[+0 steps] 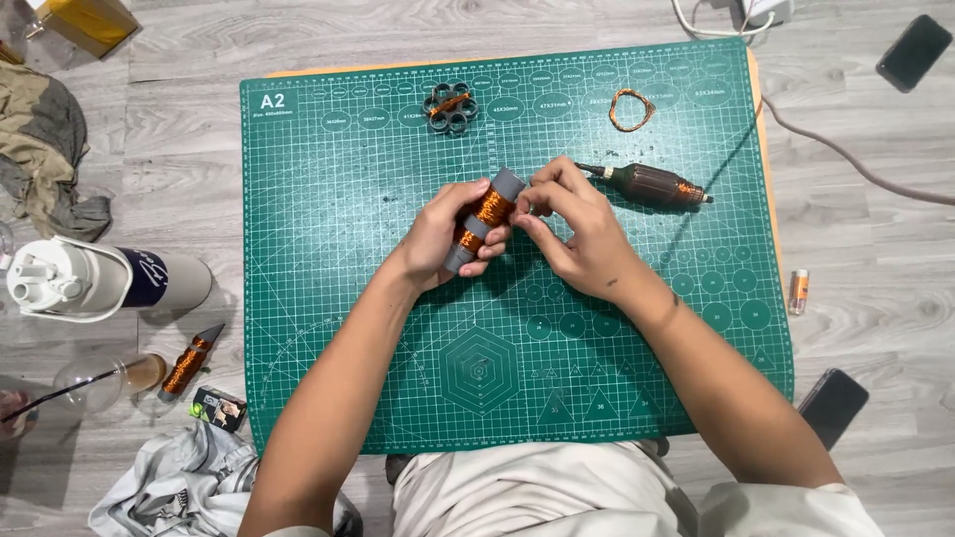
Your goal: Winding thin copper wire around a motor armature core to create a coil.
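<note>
Fingers of the left hand (445,239) are wrapped around a grey tube wound with copper wire (483,219), holding it slanted just above the green cutting mat (348,298). The tube's upper end points away from the person and its lower end sits in the palm. The right hand (577,231) has its fingertips (529,204) pinched narrow against the upper part of that same tube, touching the copper winding near the grey cap; whether a loose strand of wire lies between them is too fine to tell.

Just beyond the right hand's fingers, a dark rotary tool with a copper-coloured band (649,185) lies on the mat, its cable (856,164) running off past the mat's far right corner. Further beyond the fingers, near the mat's far edge, sits a grey flower-shaped ring of small tubes (450,107), and to its right a small loop of copper wire (631,109).

The mat rests on a grey wood-patterned floor (875,298). Well off to the left of the left hand lie a white bottle with a dark band (99,281), a second copper-wound piece (189,363), a small dark box (219,408), a clear glass (99,383) and crumpled cloth (45,139). Off to the right of the right hand, a small orange vial (798,290) lies just past the mat's edge, a dark phone (834,406) nearer the person, and another dark phone (914,52) at the far right corner beside a white plug (761,12).
</note>
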